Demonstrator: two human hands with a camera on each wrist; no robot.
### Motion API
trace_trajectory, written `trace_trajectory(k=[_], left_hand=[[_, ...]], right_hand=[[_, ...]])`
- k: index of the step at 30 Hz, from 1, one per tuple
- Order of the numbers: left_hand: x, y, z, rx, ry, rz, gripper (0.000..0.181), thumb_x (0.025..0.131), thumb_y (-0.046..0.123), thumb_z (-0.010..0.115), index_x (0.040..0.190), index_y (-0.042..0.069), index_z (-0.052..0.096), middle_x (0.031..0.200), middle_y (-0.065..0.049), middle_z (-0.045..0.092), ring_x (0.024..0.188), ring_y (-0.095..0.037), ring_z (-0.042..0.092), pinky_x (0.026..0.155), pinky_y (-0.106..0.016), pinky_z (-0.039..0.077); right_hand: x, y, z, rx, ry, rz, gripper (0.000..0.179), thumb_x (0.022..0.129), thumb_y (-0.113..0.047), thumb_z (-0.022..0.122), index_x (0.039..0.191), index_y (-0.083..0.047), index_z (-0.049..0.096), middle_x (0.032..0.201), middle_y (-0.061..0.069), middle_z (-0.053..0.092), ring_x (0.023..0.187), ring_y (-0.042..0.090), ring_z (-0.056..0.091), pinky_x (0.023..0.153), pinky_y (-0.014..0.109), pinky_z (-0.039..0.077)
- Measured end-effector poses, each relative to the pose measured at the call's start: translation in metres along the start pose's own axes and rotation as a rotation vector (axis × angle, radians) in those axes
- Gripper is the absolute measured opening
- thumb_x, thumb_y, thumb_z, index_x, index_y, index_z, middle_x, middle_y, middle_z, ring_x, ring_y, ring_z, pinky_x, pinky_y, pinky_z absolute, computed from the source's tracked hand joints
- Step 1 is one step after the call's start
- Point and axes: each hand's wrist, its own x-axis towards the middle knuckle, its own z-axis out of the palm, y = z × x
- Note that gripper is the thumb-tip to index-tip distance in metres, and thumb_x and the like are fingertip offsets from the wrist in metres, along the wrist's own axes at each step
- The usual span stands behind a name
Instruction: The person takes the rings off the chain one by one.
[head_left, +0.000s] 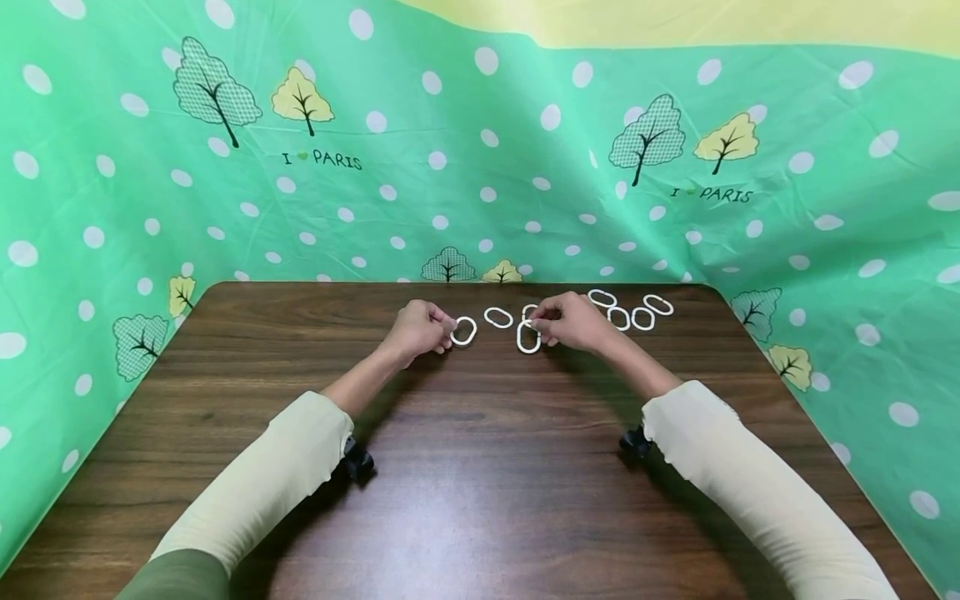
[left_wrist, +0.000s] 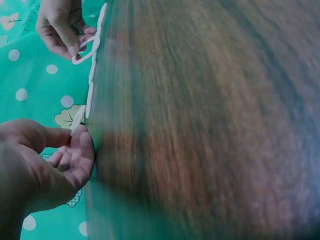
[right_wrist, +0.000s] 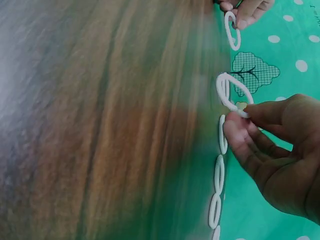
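Note:
In the head view, my left hand [head_left: 420, 327] pinches a white oval link [head_left: 475, 332] between thumb and fingertips near the table's far edge. My right hand [head_left: 570, 322] pinches another white oval link [head_left: 519, 337] by its upper end, palm side turned down. Behind that link a further loose link [head_left: 530, 307] shows partly, the rest covered by the hand. One loose link [head_left: 497, 309] lies between the two hands. The right wrist view shows the link [right_wrist: 243, 86] tilted up in my right fingertips. In the left wrist view my left fingers [left_wrist: 86, 147] hold their link [left_wrist: 78, 119] nearly edge-on.
Several more white links [head_left: 633, 319] lie beyond the right hand, near the far right corner of the dark wooden table [head_left: 480, 467]. Green dotted cloth [head_left: 487, 125] with tree prints hangs behind and along both sides. A black wrist device [head_left: 358, 461] sits under the left sleeve.

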Motion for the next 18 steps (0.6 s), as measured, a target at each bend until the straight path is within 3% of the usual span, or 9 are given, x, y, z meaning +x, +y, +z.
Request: trace_trajectory(k=[4, 6, 7, 9, 13, 18], left_hand=[[0.008, -0.01, -0.003, 0.203, 0.04, 0.029, 0.024, 0.105, 0.018, 0.071, 0.087, 0.008, 0.083, 0.064, -0.003, 0.071, 0.055, -0.014, 0.064, 0.053, -0.027, 0.052], [0.016, -0.018, -0.004, 0.282, 0.061, 0.045, 0.033, 0.103, 0.024, 0.072, 0.072, 0.014, 0.076, 0.062, 0.0, 0.07, 0.056, -0.014, 0.063, 0.053, -0.029, 0.049], [0.014, -0.014, -0.004, 0.32, 0.072, 0.036, 0.037, 0.101, 0.023, 0.071, 0.065, 0.016, 0.072, 0.061, 0.001, 0.07, 0.058, -0.016, 0.063, 0.055, -0.031, 0.05], [0.027, -0.027, -0.002, 0.382, 0.093, 0.07, 0.045, 0.099, 0.026, 0.072, 0.056, 0.021, 0.063, 0.059, 0.006, 0.067, 0.059, -0.014, 0.062, 0.057, -0.03, 0.049], [0.035, -0.034, 0.0, 0.444, 0.104, 0.116, 0.048, 0.097, 0.027, 0.073, 0.052, 0.024, 0.056, 0.055, 0.009, 0.058, 0.057, -0.014, 0.055, 0.057, -0.032, 0.045], [0.03, -0.024, 0.003, 0.5, 0.088, 0.114, 0.044, 0.095, 0.02, 0.072, 0.053, 0.019, 0.06, 0.054, 0.006, 0.057, 0.054, -0.017, 0.055, 0.053, -0.036, 0.046]], right_hand=[[-0.002, 0.006, 0.0, -0.021, -0.041, 0.062, 0.021, 0.107, -0.008, 0.069, 0.119, 0.005, 0.081, 0.087, 0.014, 0.082, 0.075, 0.017, 0.077, 0.077, 0.038, 0.069], [-0.003, 0.008, 0.001, -0.033, -0.05, 0.081, 0.021, 0.107, -0.008, 0.069, 0.119, 0.005, 0.081, 0.085, 0.014, 0.081, 0.073, 0.015, 0.076, 0.074, 0.034, 0.067], [-0.003, 0.009, 0.001, -0.04, -0.05, 0.084, 0.021, 0.106, -0.008, 0.07, 0.118, 0.005, 0.082, 0.085, 0.014, 0.081, 0.072, 0.014, 0.075, 0.072, 0.032, 0.067], [-0.003, 0.009, 0.002, -0.048, -0.045, 0.09, 0.019, 0.106, -0.008, 0.071, 0.116, 0.005, 0.082, 0.084, 0.014, 0.081, 0.07, 0.013, 0.075, 0.069, 0.03, 0.066], [-0.002, 0.011, 0.002, -0.05, -0.025, 0.086, 0.015, 0.105, -0.005, 0.074, 0.111, 0.006, 0.083, 0.084, 0.015, 0.082, 0.068, 0.012, 0.074, 0.066, 0.029, 0.066], [-0.001, 0.011, 0.0, -0.057, 0.003, 0.1, 0.01, 0.102, -0.003, 0.078, 0.105, 0.005, 0.084, 0.08, 0.014, 0.082, 0.065, 0.013, 0.074, 0.065, 0.031, 0.066]])
